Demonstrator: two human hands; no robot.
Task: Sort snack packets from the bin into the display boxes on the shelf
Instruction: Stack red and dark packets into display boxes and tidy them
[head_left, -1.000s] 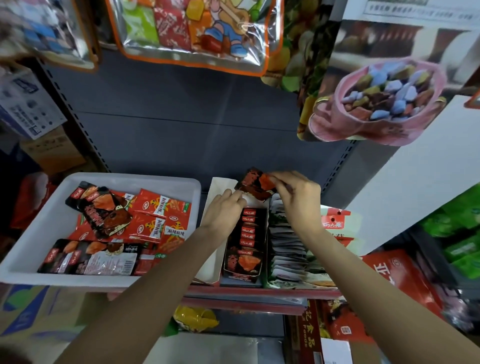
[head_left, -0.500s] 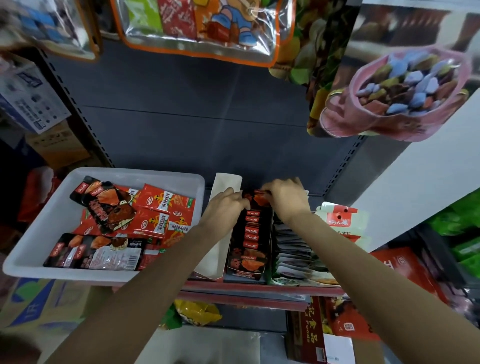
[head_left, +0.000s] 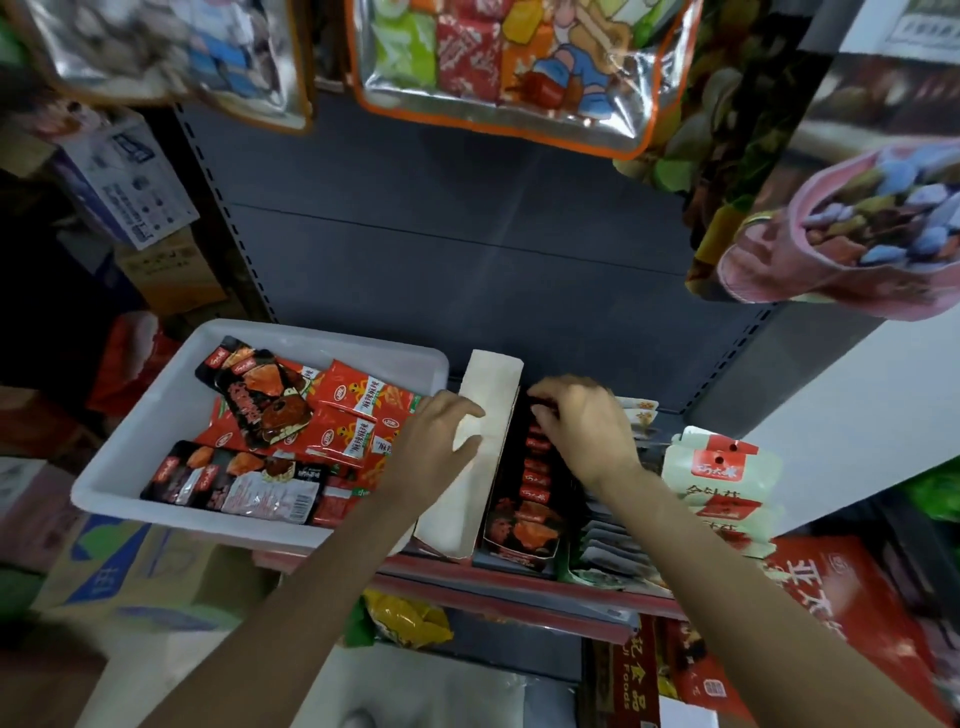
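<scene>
From where I watched, both forearms reached up from the near edge toward the shelf (head_left: 519, 582). My left hand (head_left: 434, 447) lay with relaxed, nearly straight fingers against the cardboard flap (head_left: 483, 441) of the display box (head_left: 519, 530), steadying it and gripping nothing. My right hand (head_left: 584, 428) was arched over the back of the row of dark packets (head_left: 535, 467) in that box, fingertips curled down among them; I could not tell whether it pinched a packet or only pressed the row. To seat a packet well, I judged it should go in upright behind the others, pushed down level, while the left kept the flap from folding inward. Just right of the box stood the pale green packets (head_left: 722, 467). To the left, the white bin (head_left: 130, 467) held red packets (head_left: 358, 410) and more dark ones, waiting to be sorted. Beyond rose the grey back panel (head_left: 467, 260), with hanging bags (head_left: 509, 67) above.
</scene>
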